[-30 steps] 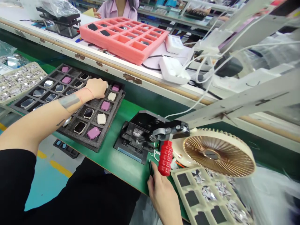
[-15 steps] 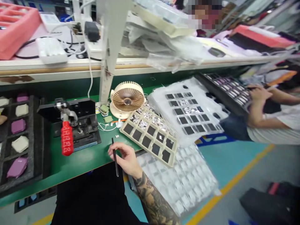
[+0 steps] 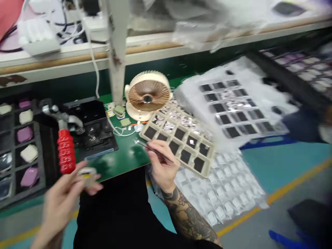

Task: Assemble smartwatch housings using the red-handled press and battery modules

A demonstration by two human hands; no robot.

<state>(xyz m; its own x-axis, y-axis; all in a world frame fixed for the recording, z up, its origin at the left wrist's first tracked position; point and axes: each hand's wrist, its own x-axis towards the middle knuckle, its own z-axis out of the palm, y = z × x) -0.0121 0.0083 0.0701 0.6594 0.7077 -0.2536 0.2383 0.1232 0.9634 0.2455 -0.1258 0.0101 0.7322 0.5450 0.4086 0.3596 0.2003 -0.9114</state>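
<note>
My left hand [image 3: 66, 193], blurred, holds a small pale rounded case [image 3: 87, 174] with a yellow mark, just below the red handle [image 3: 66, 150] of a black clamp fixture [image 3: 94, 133]. My right hand [image 3: 164, 166] grips dark tweezers [image 3: 155, 150], whose tips point left over the green table and meet at a tiny light piece. Right of my right hand lies a cream compartment tray [image 3: 168, 137] with dark pads and small white parts. At the left, a black foam tray [image 3: 41, 155] carries purple and cream cases.
A cream fan [image 3: 147, 95] stands behind the cream tray, beside a white post [image 3: 116, 52]. Plastic trays [image 3: 223, 186] lie at the right, and a shelf edge [image 3: 64, 60] crosses the back. White cable and small green cases lie near the fan.
My left hand has come into full view from the left edge with a pale case. The red handle stands more upright. My right hand has turned the tweezers leftward, and the view has shifted closer.
</note>
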